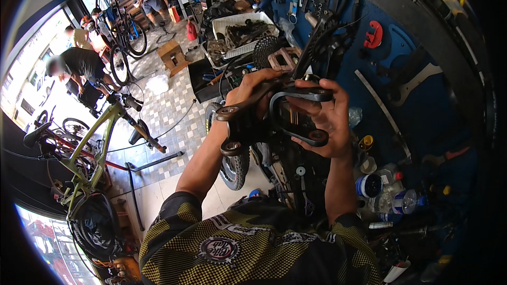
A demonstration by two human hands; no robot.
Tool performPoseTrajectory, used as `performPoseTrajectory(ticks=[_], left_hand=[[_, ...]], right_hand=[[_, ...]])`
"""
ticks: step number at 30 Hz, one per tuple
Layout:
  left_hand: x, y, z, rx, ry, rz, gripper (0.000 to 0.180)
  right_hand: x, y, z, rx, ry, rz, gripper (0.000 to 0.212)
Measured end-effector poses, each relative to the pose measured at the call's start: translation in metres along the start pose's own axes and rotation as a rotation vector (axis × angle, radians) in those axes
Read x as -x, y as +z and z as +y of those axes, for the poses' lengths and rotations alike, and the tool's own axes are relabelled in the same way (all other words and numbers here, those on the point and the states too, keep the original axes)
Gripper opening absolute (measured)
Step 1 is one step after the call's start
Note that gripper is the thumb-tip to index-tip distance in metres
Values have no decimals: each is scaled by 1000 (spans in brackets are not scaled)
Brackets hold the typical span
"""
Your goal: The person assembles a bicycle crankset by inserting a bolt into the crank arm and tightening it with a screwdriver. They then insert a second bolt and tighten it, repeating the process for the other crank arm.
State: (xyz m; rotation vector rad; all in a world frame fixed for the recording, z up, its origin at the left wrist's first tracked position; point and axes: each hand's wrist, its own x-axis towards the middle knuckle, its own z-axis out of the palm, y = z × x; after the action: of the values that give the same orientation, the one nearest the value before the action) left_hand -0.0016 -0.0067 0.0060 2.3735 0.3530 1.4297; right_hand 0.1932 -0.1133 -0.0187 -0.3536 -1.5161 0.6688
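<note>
Two hands (247, 87) (right (337, 119) partly spread), both gripping black forked part (274, 112)

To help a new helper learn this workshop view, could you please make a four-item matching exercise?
Things:
1. U-shaped part
2. Cardboard box
3. Red tool
4. White basket

Places or states:
A. Mounted on the blue wall
B. Touched by the person's right hand
C. Filled with dark items
D. Open on the tiled floor

Pairs: 1-B, 2-D, 3-A, 4-C
</note>
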Motion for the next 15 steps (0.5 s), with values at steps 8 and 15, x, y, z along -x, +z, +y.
performPoseTrajectory(ticks=[8,15], left_hand=[[1,4,-6,-26,-4,-25,31],[0,2,-6,-12,-4,-37,29]], right_hand=[[3,-5,1,26,44,0,114],[3,0,3,21,36,45,109]])
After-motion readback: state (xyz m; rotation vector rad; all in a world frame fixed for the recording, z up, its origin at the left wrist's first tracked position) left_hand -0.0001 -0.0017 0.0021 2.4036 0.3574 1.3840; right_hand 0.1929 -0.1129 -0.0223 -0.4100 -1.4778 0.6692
